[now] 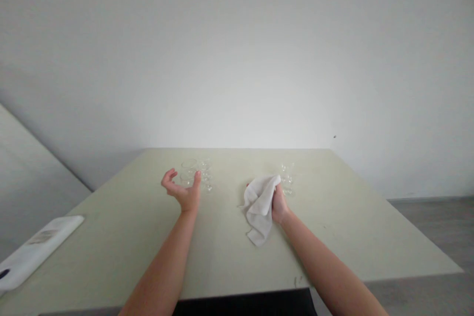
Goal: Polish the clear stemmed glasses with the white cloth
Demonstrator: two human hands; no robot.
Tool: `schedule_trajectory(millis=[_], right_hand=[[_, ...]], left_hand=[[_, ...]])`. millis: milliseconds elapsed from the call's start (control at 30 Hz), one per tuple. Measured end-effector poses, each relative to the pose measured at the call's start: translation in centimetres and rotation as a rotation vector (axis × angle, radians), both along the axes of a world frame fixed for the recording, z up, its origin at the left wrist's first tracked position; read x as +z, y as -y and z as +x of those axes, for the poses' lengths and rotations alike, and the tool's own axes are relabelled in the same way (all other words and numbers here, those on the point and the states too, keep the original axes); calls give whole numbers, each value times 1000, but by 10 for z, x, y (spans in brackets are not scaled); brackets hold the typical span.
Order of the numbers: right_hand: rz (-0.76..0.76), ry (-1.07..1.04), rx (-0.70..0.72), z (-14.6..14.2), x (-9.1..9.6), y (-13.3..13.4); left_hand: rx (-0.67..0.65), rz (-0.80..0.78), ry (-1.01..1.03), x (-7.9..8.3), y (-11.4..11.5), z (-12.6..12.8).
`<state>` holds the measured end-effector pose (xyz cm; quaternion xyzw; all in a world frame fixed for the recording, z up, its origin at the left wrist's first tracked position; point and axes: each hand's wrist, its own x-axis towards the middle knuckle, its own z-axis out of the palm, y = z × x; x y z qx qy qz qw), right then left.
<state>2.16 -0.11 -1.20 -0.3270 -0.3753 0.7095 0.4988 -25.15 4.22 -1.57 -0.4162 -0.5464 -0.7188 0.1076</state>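
Note:
My left hand (184,191) is raised with its fingers spread, just in front of several clear glasses (189,163) at the back left of the table. Whether it touches one of them I cannot tell. In my right hand (280,205) is a white cloth (261,202), bunched at the top and hanging down in folds. The cloth covers most of the right fingers. Behind and to the right of that hand stand more clear glasses (287,177), partly hidden by it; their outlines are faint.
The pale table (229,256) runs back to a plain wall (237,59). A white board-like object with a dark oval hole (40,247) lies at the left edge. Something black (244,303) is at the near edge, between my forearms.

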Motion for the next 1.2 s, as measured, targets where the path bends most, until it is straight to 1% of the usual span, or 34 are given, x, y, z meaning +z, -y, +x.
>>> schedule_trajectory(millis=[133,267,333,433,500,567,667,700,733,800,867,900,933,1000,1033,1133,1200], right_hand=[[-81,10,-40,0,-9,-3],[-112,-10,13,5,-15,-4],[-114,-44,25,6,-13,-5],[-151,-74,-3,5,-9,-7],[-180,-71,-34,3,-6,-8],[-181,-67,-51,2,-5,-8],[-136,-80,-39,1,-5,-6],[-110,-85,-17,1,-4,-4],[-81,-91,8,1,-4,-2],[-21,-100,60,-1,-3,1],[23,-112,94,-3,0,4],[40,-123,102,-4,1,5],[50,-134,108,-5,2,6],[54,-152,114,-8,2,7],[50,-155,115,-9,2,6],[51,-136,110,-11,-5,3],[102,-97,77,-12,-12,0]], left_hand=[[-31,-61,167,-11,-3,3],[6,-94,217,-16,-3,2],[29,-63,225,-15,-3,1],[9,90,258,-5,-2,1],[-63,216,288,5,2,3],[-161,291,315,15,7,8],[-328,265,323,22,19,21],[-411,237,313,23,23,26],[-524,195,300,23,27,32],[-824,51,255,22,34,44],[-1144,-197,171,21,40,57],[-1278,-342,115,21,43,63],[-1383,-481,55,21,45,68],[-1508,-694,-40,21,49,75],[-1543,-759,-64,21,50,77],[-1620,-861,-91,20,50,77],[-1673,-907,-102,20,50,74]])
